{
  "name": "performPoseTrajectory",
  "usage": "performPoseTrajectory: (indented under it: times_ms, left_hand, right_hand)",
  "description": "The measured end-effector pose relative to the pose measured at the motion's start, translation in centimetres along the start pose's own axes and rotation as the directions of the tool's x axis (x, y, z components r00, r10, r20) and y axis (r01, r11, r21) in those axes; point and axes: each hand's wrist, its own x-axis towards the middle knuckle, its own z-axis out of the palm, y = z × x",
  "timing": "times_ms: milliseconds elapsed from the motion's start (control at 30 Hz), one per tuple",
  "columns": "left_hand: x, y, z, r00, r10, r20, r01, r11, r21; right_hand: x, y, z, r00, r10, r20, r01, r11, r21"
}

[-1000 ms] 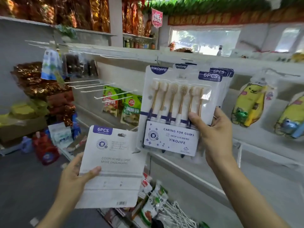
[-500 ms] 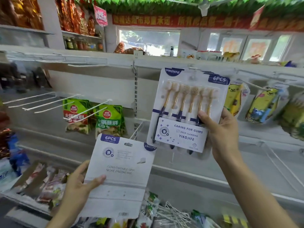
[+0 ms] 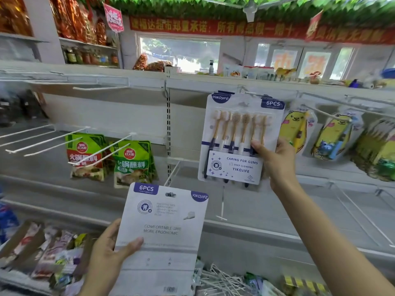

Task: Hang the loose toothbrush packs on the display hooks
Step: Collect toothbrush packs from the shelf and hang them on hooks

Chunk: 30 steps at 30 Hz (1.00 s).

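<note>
The right hand (image 3: 277, 163) is pinching the lower right edge of a toothbrush pack (image 3: 239, 139), thumb on the front and fingers curled behind, and is holding it up against the display hook (image 3: 250, 93) at about one o'clock in the view. The pack's top edge is sitting level with that hook, with more packs of the same kind hanging just behind it, so part of the stock is already up; whether the hook is actually passing through this pack's hole is hard to tell.

The left hand (image 3: 106, 255) is gripping a second pack (image 3: 162, 231) at six o'clock, back side facing the camera, thumb pressing on the card and fingers wrapped behind. This one is hanging on nothing and is waiting its turn, its hang hole showing near the top.

Further out, yellow cartoon packs (image 3: 295, 131) are hanging at three o'clock, green sauce pouches (image 3: 132, 163) at nine o'clock, and several bare white hooks (image 3: 42, 142) are sticking out to the far left. By my judgement the task is midway: one pack is being seated, at least one is left.
</note>
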Motion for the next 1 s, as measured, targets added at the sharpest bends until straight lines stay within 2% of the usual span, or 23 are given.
performPoseTrajectory:
  times_ms: [267, 333, 500, 600, 700, 833, 933, 1000]
  left_hand:
    - [-0.5, 1.5, 1.5, 0.999, -0.043, -0.016, 0.041, 0.995, -0.087]
    - [-1.1, 2.8, 2.1, 0.998, -0.053, 0.018, 0.054, 0.991, -0.125]
    - [-2.3, 4.6, 3.9, 0.999, -0.046, 0.015, 0.048, 0.980, -0.192]
    - [-2.8, 5.7, 5.2, 0.998, -0.064, 0.028, 0.070, 0.964, -0.258]
    - [-3.6, 7.2, 6.8, 0.997, -0.062, 0.039, 0.071, 0.944, -0.323]
    - [-4.2, 8.8, 9.4, 0.999, 0.044, -0.008, -0.044, 0.954, -0.297]
    - [-5.5, 10.0, 11.9, 0.988, 0.152, -0.016, -0.151, 0.959, -0.242]
    - [-7.0, 10.4, 13.8, 0.968, 0.251, 0.016, -0.244, 0.951, -0.191]
  right_hand:
    - [-0.5, 0.0, -0.6, 1.000, -0.014, -0.007, 0.013, 0.996, -0.089]
    - [-0.7, 0.0, -1.0, 0.999, -0.038, -0.026, 0.034, 0.992, -0.123]
    - [-2.1, 0.6, -2.7, 0.997, -0.082, -0.005, 0.077, 0.953, -0.292]
    - [-4.6, 0.3, -3.9, 0.979, -0.201, -0.020, 0.169, 0.872, -0.459]
    - [-8.4, -1.2, -4.6, 0.953, -0.283, 0.110, 0.301, 0.837, -0.458]
    - [-12.8, -3.8, -4.8, 0.873, -0.329, 0.361, 0.464, 0.788, -0.404]
    - [-15.8, -5.6, -5.0, 0.851, -0.188, 0.490, 0.385, 0.858, -0.339]
    - [-17.3, -6.2, -5.2, 0.848, -0.092, 0.523, 0.313, 0.882, -0.352]
